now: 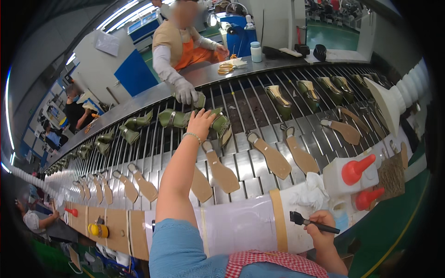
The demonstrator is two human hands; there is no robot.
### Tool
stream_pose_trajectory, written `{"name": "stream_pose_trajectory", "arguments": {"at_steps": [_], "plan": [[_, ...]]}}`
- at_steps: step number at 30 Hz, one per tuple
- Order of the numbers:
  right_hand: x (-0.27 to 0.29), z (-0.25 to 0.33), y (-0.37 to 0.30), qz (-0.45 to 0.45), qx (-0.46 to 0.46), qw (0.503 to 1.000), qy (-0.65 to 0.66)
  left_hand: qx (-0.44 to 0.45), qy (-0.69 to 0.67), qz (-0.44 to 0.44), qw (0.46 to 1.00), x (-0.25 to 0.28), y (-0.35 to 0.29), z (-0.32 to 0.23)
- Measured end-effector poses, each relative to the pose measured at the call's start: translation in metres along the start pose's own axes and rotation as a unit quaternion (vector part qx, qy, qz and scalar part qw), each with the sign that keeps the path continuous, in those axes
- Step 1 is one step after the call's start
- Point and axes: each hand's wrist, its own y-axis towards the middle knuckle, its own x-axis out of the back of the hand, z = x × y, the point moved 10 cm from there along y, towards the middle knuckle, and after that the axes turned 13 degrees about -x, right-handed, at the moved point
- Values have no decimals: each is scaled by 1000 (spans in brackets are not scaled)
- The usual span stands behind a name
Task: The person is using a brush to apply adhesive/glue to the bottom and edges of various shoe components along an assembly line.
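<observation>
Green shoe point(221, 127) mid-frame on conveyor point(245, 109); left hand point(200, 124) at it, can't tell if gripping. Right hand point(321, 227) well apart, lower right, clamped on brush point(300, 219). Co-worker's gloved hand point(186, 91) just above left hand. Soles point(222, 172) below shoe, white jug point(333, 178) right.

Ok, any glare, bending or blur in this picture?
Head view: the fisheye blackens the corners and curves the conveyor; ceiling lights are blown white; conveyor metal glints; the co-worker's head is blurred out; right hand and brush look fairly sharp.
</observation>
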Motion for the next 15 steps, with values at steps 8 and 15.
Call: {"name": "stream_pose_trajectory", "arguments": {"at_steps": [8,15], "plan": [[-7,-26,52,-12,-98,994,46,-259,28,71,963,-98,74,-22],[-2,-27,37,-27,-102,993,43,-120,-159,-30,979,-28,62,-29]]}}
